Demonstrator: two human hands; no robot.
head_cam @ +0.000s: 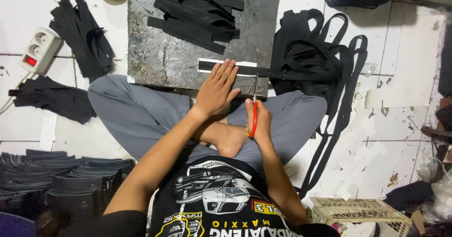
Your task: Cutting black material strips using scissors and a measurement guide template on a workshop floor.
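Seated cross-legged at a dark cutting board [160, 53], my left hand [217, 88] presses a black strap [263, 71] flat on the board's near edge, fingers together. My right hand [259, 119] grips red-handled scissors [254, 110], blades at the strap. Cut strips [195, 13] lie on the board's far side.

My left hand [217, 88] lies flat, fingers spread toward twelve o'clock, pressing a black strap [263, 72] onto a white template [205, 61] at the near edge of the dark cutting board [160, 53]. Just at its three o'clock, my right hand [258, 119] grips red-handled scissors [254, 106], blades pointing to twelve and meeting the strap. Cut black strips [195, 13] are piled at the board's twelve o'clock. A tangle of black webbing [315, 53] sits at two o'clock, a white power strip [40, 49] at ten, stacked black pieces [70, 180] at eight.
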